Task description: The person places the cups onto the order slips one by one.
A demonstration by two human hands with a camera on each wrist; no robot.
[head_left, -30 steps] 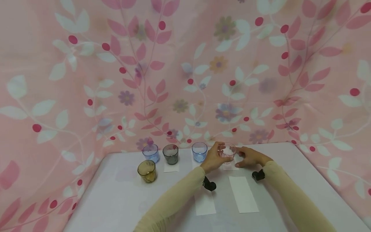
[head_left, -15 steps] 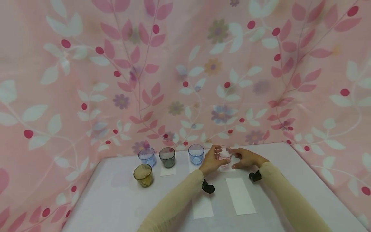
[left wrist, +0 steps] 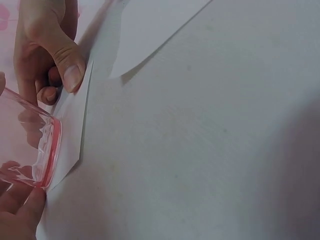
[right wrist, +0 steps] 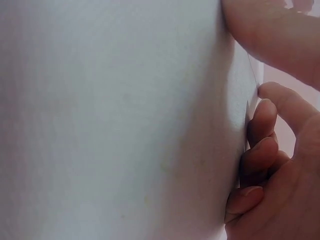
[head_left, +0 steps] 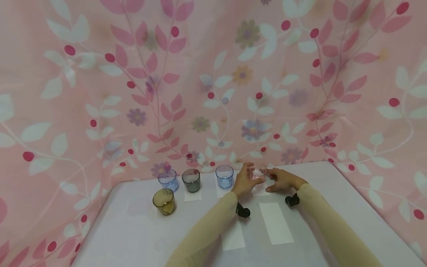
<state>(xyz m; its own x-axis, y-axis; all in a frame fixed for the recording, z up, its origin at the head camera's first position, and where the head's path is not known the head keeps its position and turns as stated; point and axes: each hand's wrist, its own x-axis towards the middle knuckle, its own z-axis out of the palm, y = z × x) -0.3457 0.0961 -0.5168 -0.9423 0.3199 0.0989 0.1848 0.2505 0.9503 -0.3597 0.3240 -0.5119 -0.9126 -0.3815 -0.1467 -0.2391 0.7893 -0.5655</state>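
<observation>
My left hand point(head_left: 245, 182) grips a clear pink-tinted glass point(left wrist: 25, 140) at the back right of the table, with fingers and thumb round its side. Its base is close above a white paper strip point(left wrist: 75, 135); the left wrist view does not make plain whether they touch. My right hand point(head_left: 281, 180) is just right of the glass. Its thumb point(left wrist: 71, 70) presses on the strip's edge, the index finger point(right wrist: 285, 100) reaches to the strip's far side, and the other fingers are bent in.
Left of my hands stand a blue glass point(head_left: 224, 177), a grey glass point(head_left: 191, 181), another blue glass point(head_left: 169, 181) and an amber glass point(head_left: 164, 202). Two white strips point(head_left: 276, 223) lie nearer the front. A floral curtain point(head_left: 213, 74) hangs behind the table.
The camera has turned a little, shifting the scene left. In the last half second my left hand and the pink glass have risen slightly. My right hand stays by the strip.
</observation>
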